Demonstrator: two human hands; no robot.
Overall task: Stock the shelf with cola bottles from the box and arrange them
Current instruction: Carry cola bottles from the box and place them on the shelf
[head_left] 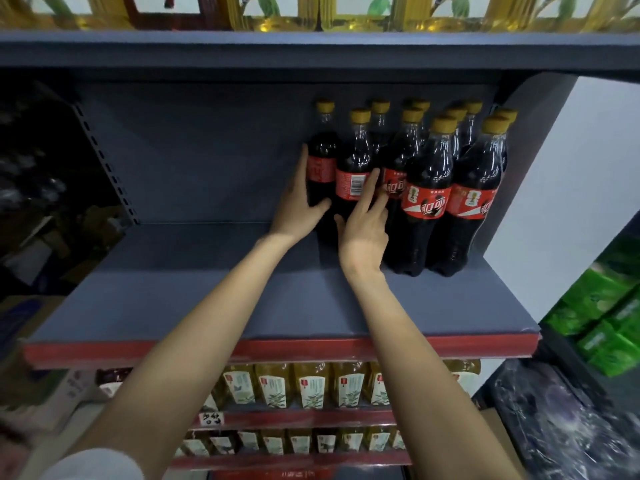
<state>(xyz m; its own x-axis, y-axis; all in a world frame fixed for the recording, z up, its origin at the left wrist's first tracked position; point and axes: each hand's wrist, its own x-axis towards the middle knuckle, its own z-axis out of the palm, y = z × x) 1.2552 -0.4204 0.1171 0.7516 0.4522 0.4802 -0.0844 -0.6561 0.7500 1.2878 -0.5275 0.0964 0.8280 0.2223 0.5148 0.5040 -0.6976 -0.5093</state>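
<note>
Reaching up from bare forearms: left hand (300,202) cupping the leftmost cola bottle (321,157), thumb and fingers wrapped round its base; right hand (365,223) pressing straight, spread fingers on the next bottle (352,168). Standing clustered at the right rear of the shelf (207,306) (matte grey, red-edged). Risking a domino topple: tall, narrow-waisted, slick plastic, glossy red labels, yellow ribbed caps
</note>
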